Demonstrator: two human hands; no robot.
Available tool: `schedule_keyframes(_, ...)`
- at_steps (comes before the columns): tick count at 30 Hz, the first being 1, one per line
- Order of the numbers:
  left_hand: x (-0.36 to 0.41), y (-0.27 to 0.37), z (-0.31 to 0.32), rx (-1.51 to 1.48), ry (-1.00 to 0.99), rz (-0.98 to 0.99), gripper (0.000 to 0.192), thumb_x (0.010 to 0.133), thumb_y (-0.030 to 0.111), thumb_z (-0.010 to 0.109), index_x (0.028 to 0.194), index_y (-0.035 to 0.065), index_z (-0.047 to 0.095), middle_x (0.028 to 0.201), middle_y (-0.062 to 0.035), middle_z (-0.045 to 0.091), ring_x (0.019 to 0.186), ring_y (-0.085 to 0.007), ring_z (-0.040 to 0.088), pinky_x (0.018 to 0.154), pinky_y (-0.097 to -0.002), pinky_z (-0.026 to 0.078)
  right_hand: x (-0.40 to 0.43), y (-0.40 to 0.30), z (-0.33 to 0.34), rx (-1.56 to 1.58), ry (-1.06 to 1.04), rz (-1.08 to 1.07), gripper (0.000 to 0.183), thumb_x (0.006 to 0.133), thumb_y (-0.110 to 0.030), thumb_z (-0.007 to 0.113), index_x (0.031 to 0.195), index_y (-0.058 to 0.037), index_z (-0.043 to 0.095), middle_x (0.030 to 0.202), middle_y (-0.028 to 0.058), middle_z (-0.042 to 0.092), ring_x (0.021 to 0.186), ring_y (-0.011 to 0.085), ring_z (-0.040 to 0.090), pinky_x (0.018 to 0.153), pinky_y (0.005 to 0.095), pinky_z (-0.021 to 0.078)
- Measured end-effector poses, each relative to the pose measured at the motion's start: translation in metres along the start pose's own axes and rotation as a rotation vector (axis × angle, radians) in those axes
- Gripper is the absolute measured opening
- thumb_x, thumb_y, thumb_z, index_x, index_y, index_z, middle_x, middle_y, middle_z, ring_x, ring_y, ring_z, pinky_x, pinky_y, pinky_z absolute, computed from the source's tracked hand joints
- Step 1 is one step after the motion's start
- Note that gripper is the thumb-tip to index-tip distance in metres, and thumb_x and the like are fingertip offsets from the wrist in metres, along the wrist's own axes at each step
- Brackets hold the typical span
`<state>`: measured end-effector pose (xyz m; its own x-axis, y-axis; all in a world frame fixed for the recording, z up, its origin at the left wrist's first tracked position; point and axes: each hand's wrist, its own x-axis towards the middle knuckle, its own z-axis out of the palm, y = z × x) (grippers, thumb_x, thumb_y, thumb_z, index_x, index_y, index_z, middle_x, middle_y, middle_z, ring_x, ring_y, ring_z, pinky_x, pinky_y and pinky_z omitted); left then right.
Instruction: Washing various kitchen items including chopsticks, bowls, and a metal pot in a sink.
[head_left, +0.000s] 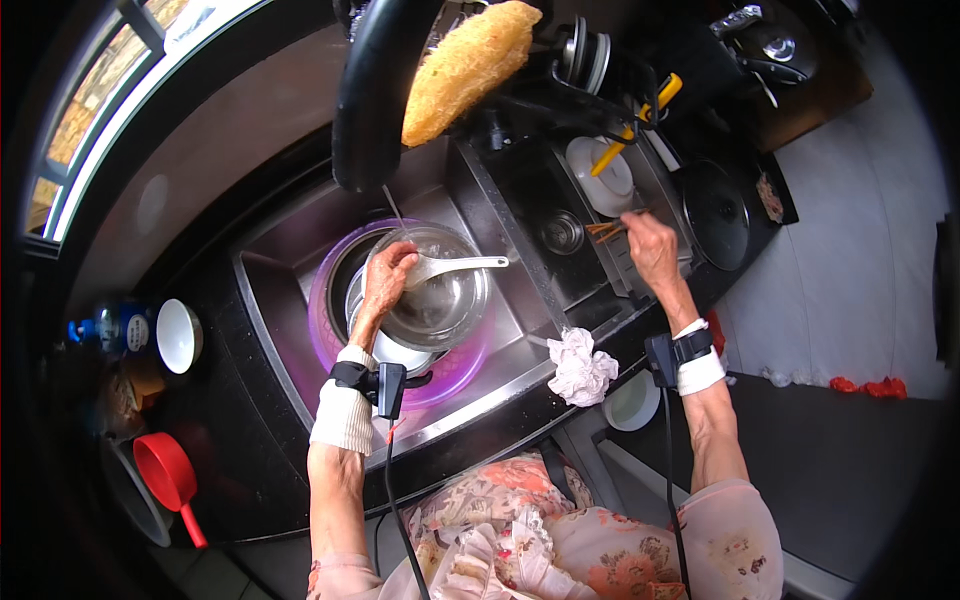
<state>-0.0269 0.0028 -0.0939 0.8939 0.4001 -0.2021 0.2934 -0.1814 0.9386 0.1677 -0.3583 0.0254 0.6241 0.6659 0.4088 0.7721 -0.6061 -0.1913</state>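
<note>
My left hand (388, 274) is at the rim of a clear glass bowl (442, 307) and over the handle end of a white spoon (465, 263); which of them its fingers grip is not plain. The bowl lies above other dishes in a purple plastic basin (326, 341), inside the steel sink. My right hand (651, 244) is shut on several brown chopsticks (602, 229), over the right-hand drain tray. Just beyond that hand lies a white dish (600, 176), with a yellow handle (630, 135) slanting above it.
A crumpled white cloth or paper (582, 367) sits on the sink's front edge. The black faucet (375, 97) and a loofah sponge (469, 71) rise at the back. Left on the counter are a white bowl (179, 336) and a red ladle (165, 471). A black lid (715, 215) stands right.
</note>
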Motion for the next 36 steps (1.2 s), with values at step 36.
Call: schedule_keyframes(36,-0.005,-0.001,-0.006,0.069,0.005,0.040,0.030,0.082,0.017,0.059,0.107,0.0016,0.063,0.102,-0.0141,0.066,0.095,-0.0264,0.063,0.085,-0.0341,0.047,0.147,-0.103,0.044,0.686,-0.032,0.224,0.013,0.084,-0.007,0.060,0.091,0.0017,0.067,0.078,0.0085,0.067,0.061,0.0137,0.063,0.056,0.0227,0.0485)
